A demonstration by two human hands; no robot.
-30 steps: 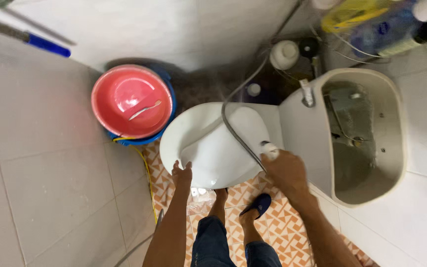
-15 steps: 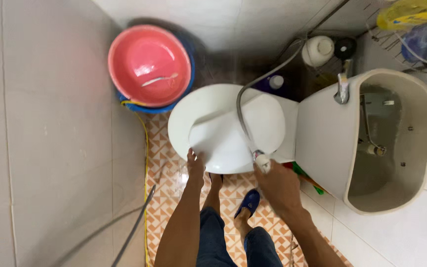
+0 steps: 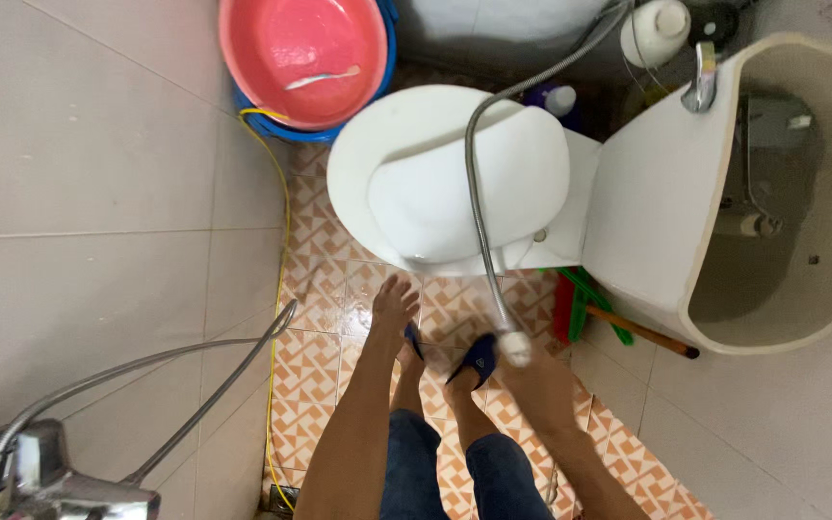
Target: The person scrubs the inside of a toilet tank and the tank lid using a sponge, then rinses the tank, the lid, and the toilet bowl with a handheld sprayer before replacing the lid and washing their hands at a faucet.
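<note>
Spray head point(image 3: 514, 349), small and white, sits in the right hand point(image 3: 530, 377), fingers wrapped around it low over the patterned orange floor tiles point(image 3: 320, 289), just in front of the toilet. Its grey hose point(image 3: 474, 183) climbs from the hand straight across the closed white toilet lid point(image 3: 406, 183) and curves off toward the top wall. Left hand point(image 3: 393, 306) hangs empty, fingers spread loosely, just below the lid's front rim and clear of it. Between the two hands, a foot in a dark blue slipper point(image 3: 477, 358) stands on the tiles. To the right, the toilet tank point(image 3: 647, 193) stands open, its inside fittings on show. A pink basin point(image 3: 302, 56) rests in a blue bucket at the top, a white toothbrush-like stick lying in it. A white bottle point(image 3: 655, 29) stands by the wall behind the tank. A red and green brush point(image 3: 580, 308) with a wooden handle lies on the floor beside the toilet base, and a chrome tap point(image 3: 31, 472) shows in the lower left corner.
</note>
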